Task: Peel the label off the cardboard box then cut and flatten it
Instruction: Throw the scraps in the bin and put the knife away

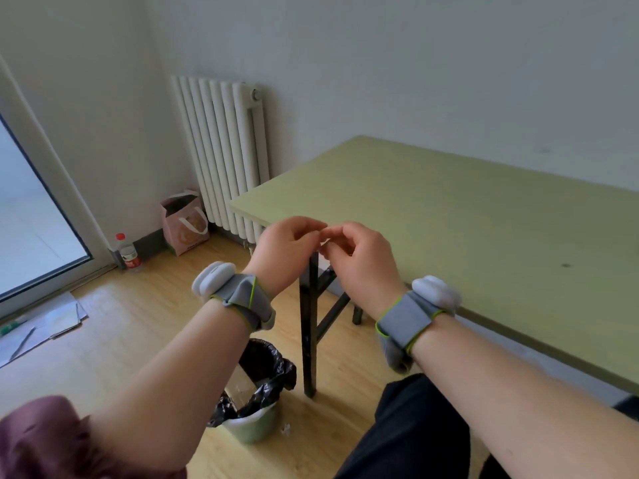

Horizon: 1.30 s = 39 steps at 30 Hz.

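My left hand (287, 250) and my right hand (359, 261) meet in the air over the near left corner of the green table (449, 216). Their fingertips are pinched together on a small pale scrap (324, 241), which looks like a bit of label. Most of the scrap is hidden by the fingers. Below my hands stands a green bin (254, 421) with a black liner, and a piece of brown cardboard (242, 385) lies in it. Flat pale sheets (52, 323) that look like flattened cardboard lie on the floor at the left. No whole box is in view.
A thin dark tool (21, 344) and a green-handled item (10, 328) rest on the floor sheets. A white radiator (221, 150), a pink paper bag (185, 223) and a plastic bottle (128, 252) stand by the far wall. The table's black leg (309, 326) is beside the bin.
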Motion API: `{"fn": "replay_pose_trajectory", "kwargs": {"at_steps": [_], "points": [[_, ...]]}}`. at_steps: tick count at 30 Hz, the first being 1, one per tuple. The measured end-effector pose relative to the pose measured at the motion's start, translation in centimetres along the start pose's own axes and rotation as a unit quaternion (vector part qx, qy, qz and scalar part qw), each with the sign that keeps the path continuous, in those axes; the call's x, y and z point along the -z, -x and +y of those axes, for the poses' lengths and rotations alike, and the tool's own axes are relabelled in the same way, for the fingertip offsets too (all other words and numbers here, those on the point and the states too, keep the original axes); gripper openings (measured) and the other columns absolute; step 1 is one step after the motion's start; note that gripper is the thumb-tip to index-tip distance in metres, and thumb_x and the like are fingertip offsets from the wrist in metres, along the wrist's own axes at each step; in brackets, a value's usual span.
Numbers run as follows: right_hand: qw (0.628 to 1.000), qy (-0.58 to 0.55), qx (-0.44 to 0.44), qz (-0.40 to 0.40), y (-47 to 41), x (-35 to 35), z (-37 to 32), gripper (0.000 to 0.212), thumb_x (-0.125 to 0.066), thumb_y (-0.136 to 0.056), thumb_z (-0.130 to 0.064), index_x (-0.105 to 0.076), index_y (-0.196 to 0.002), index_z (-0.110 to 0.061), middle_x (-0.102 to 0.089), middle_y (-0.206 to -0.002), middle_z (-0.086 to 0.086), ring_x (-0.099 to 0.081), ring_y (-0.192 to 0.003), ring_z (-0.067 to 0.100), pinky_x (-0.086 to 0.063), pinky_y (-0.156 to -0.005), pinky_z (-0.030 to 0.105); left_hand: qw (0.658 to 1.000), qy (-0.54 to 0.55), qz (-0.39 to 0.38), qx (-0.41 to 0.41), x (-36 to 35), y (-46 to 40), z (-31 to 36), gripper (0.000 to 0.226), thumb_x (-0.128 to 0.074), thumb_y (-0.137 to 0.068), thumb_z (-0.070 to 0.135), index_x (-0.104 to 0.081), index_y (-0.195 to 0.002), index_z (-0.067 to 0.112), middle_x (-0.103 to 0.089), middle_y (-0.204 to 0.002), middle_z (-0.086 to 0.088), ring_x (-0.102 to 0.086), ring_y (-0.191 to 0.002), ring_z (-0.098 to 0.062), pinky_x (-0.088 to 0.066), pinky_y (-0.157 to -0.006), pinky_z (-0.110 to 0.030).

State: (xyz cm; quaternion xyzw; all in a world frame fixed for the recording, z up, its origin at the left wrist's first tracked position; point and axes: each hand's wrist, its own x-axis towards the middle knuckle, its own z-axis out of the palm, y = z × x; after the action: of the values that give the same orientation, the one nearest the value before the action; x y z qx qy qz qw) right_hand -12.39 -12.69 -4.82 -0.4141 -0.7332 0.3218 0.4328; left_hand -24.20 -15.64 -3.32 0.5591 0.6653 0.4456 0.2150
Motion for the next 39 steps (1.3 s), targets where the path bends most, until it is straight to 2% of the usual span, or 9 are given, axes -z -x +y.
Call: {"fn": "replay_pose_trajectory", "kwargs": {"at_steps": [9, 11, 13, 15, 20, 26, 30, 35, 39], "points": [[0.997, 0.004, 0.001, 0.075, -0.1, 8.1, 0.0, 0.020, -0.052, -0.087, -0.007, -0.067, -0.098, -0.013, -0.070, -0.089, 0.005, -0.065, -0.083, 0.020, -0.054, -0.080, 0.038, 0.995, 0.011, -0.055, -0.077, -4.5, -1.1, 7.0, 0.022, -0.051, -0.089, 0.013, -0.067, -0.098, 0.026, -0.067, -0.081, 0.011, -0.055, -0.063, 0.015, -0.041, -0.057, -0.002], [0.996, 0.010, 0.002, 0.092, 0.0, 9.9, 0.4, 0.021, -0.052, -0.086, -0.005, -0.067, -0.097, -0.014, -0.070, -0.087, 0.005, -0.066, -0.082, 0.021, -0.054, -0.080, 0.040, 0.993, 0.013, -0.074, -0.087, -5.7, -1.3, 8.5, 0.023, -0.051, -0.089, 0.012, -0.067, -0.099, 0.023, -0.069, -0.083, 0.009, -0.057, -0.069, 0.011, -0.044, -0.061, -0.007], [0.994, 0.014, -0.002, 0.112, 0.0, 11.6, 0.8, 0.021, -0.051, -0.084, -0.004, -0.067, -0.094, -0.014, -0.070, -0.083, 0.004, -0.066, -0.080, 0.021, -0.055, -0.078, 0.042, 0.991, 0.020, -0.096, -0.093, -7.1, -1.5, 9.7, 0.022, -0.051, -0.089, 0.011, -0.068, -0.099, 0.021, -0.072, -0.090, 0.001, -0.064, -0.083, -0.005, -0.048, -0.071, -0.022], [0.991, 0.018, -0.005, 0.133, 0.1, 13.5, 1.4, 0.022, -0.051, -0.083, -0.003, -0.067, -0.092, -0.014, -0.070, -0.081, 0.004, -0.066, -0.079, 0.022, -0.054, -0.078, 0.044, 0.987, 0.030, -0.117, -0.103, -8.6, -1.8, 10.8, 0.022, -0.051, -0.089, 0.010, -0.069, -0.097, 0.020, -0.072, -0.092, -0.003, -0.066, -0.092, -0.016, -0.047, -0.072, -0.025], [0.983, 0.040, -0.016, 0.180, 0.5, 18.0, 2.9, 0.021, -0.053, -0.082, -0.001, -0.068, -0.090, -0.014, -0.067, -0.077, 0.000, -0.066, -0.079, 0.023, -0.054, -0.080, 0.044, 0.977, 0.039, -0.162, -0.131, -12.7, -2.8, 13.6, 0.019, -0.052, -0.088, 0.011, -0.068, -0.092, 0.022, -0.071, -0.089, -0.004, -0.067, -0.094, -0.020, -0.042, -0.063, -0.021], [0.972, 0.081, -0.038, 0.219, 0.5, 22.7, 4.8, 0.015, -0.059, -0.082, -0.005, -0.068, -0.091, -0.013, -0.070, -0.081, 0.001, -0.064, -0.076, 0.013, -0.048, -0.074, 0.019, 0.965, 0.047, -0.206, -0.156, -17.5, -3.8, 16.5, 0.020, -0.053, -0.087, 0.011, -0.067, -0.090, 0.025, -0.073, -0.093, -0.008, -0.067, -0.093, -0.022, -0.046, -0.071, -0.028], [0.961, 0.127, -0.065, 0.238, 0.4, 25.2, 6.0, 0.015, -0.057, -0.082, -0.005, -0.067, -0.089, -0.014, -0.070, -0.084, 0.000, -0.063, -0.079, 0.015, -0.045, -0.069, 0.019, 0.955, 0.057, -0.237, -0.166, -20.1, -4.7, 17.9, 0.020, -0.053, -0.088, 0.013, -0.065, -0.093, 0.028, -0.073, -0.095, -0.006, -0.068, -0.092, -0.018, -0.045, -0.069, -0.026], [0.933, 0.259, -0.117, 0.220, 0.2, 28.0, 8.6, 0.024, -0.056, -0.083, -0.011, -0.063, -0.105, -0.014, -0.064, -0.110, 0.004, -0.054, -0.108, 0.022, -0.038, -0.093, 0.028, 0.951, 0.064, -0.259, -0.159, -22.7, -5.7, 18.6, 0.017, -0.056, -0.089, 0.016, -0.061, -0.098, 0.029, -0.072, -0.097, -0.005, -0.068, -0.093, -0.024, -0.052, -0.083, -0.037], [0.866, 0.411, -0.254, 0.130, 0.3, 29.3, 11.3, 0.042, -0.052, -0.085, -0.026, -0.048, -0.126, -0.021, -0.041, -0.137, 0.013, -0.028, -0.131, 0.034, -0.023, -0.108, 0.037, 0.949, 0.060, -0.270, -0.153, -23.9, -6.4, 18.5, 0.018, -0.055, -0.089, 0.015, -0.061, -0.099, 0.028, -0.071, -0.098, -0.007, -0.067, -0.093, -0.031, -0.053, -0.087, -0.043]]}}
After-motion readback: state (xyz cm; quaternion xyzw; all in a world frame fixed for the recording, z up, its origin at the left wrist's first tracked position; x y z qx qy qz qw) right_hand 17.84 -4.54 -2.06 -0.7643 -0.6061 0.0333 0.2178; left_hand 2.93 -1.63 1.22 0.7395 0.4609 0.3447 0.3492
